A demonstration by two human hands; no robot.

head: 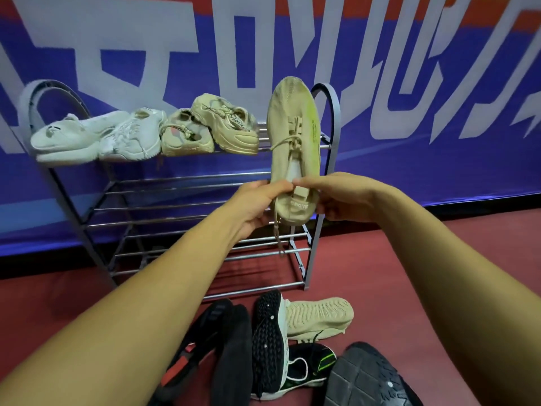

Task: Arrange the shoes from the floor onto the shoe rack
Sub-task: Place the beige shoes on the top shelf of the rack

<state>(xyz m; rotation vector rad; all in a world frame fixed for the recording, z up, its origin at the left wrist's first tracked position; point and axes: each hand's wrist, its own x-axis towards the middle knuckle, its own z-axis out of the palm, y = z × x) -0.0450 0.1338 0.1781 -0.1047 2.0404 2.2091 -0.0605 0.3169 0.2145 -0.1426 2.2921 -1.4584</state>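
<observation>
A beige knit sneaker (292, 130) is held up toe-first in front of the right end of the metal shoe rack (187, 200). My left hand (257, 200) and my right hand (333, 197) both grip its heel collar, and a lace dangles below. The rack's top shelf carries two white sneakers (96, 136) at the left and two beige chunky sneakers (210, 127) beside them. The lower shelves hold nothing. On the floor lie its beige mate (319, 317), sole up, and several black shoes (266, 344).
A blue and red banner wall (409, 83) stands right behind the rack. The floor (380, 273) is dark red. A black sole (371, 376) lies at the bottom right, close to my right forearm.
</observation>
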